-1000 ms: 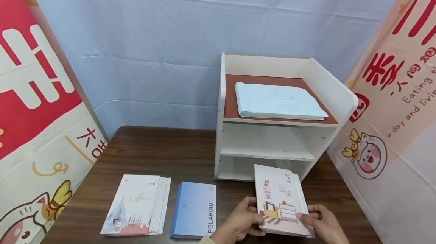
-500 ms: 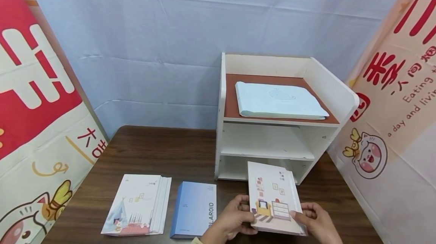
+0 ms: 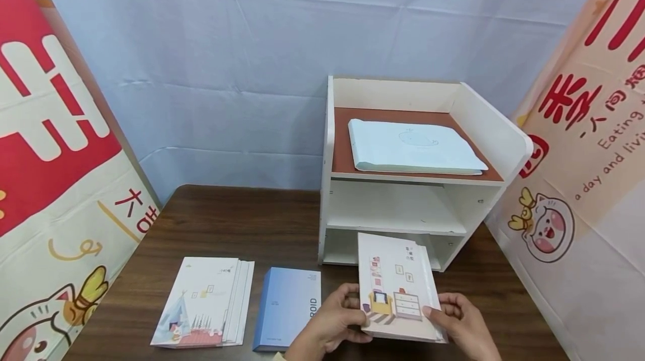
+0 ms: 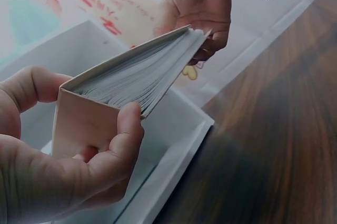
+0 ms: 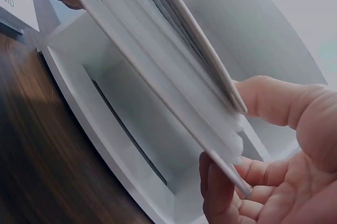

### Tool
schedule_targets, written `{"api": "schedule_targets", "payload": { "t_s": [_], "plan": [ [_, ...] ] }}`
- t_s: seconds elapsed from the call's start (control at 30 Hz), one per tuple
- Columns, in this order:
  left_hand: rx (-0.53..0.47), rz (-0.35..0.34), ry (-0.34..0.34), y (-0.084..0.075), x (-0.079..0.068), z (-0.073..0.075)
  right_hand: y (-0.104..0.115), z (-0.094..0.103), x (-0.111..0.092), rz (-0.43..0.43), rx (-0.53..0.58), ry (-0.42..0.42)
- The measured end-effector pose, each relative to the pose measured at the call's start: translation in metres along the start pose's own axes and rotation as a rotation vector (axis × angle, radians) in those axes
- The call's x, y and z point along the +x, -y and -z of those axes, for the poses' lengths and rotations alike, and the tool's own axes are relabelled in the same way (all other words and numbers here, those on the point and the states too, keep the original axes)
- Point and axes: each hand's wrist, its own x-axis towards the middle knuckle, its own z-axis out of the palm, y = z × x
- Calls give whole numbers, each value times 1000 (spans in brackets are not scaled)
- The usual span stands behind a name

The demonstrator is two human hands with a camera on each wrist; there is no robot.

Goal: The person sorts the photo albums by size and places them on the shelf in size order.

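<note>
Both hands hold a white photo album point(image 3: 395, 288) in front of the shelf unit, its cover printed with a yellow armchair and a drawer chest. My left hand point(image 3: 336, 319) grips the spine side; in the left wrist view its thumb and fingers bend round the spine point(image 4: 87, 121). My right hand point(image 3: 462, 320) pinches the opposite edge, thumb on the cover and fingers beneath. Seen from the right wrist, the sleeves point(image 5: 158, 61) fan slightly between the two covers. The album is raised and tilted, its far end overlapping the lowest compartment of the unit.
The white shelf unit point(image 3: 326, 210) has a brown top board bearing a flat light-blue padded item point(image 3: 413, 148) with a whale drawing. To the left on the wooden table point(image 3: 242, 221) lie a blue POLAROID album point(image 3: 287, 308) and another white album point(image 3: 199, 302) with a tent picture.
Both hands have carried the white album to the left and slightly up in the head view, keeping their grip. The blue album and the tent album have stayed in place.
</note>
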Motion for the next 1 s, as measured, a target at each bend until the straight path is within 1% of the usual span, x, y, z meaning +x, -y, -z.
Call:
{"api": "schedule_targets", "payload": {
  "t_s": [0.2, 0.37, 0.73, 0.87, 1.0],
  "plan": [
    [-1, 12, 2, -9, -4, 3, 7, -3, -4, 44, 9, -12],
    [0, 6, 6, -14, -7, 3, 11, -4, -8, 63, 30, -26],
    [-21, -15, 28, -24, -16, 4, 20, -7, -12, 42, 80, -19],
    [-20, -33, 34, -29, -19, 5, 25, -9, -13, 46, 120, -15],
    [-19, -37, 35, -33, -21, 7, 29, -12, -14, 56, 173, -19]
  ]
}}
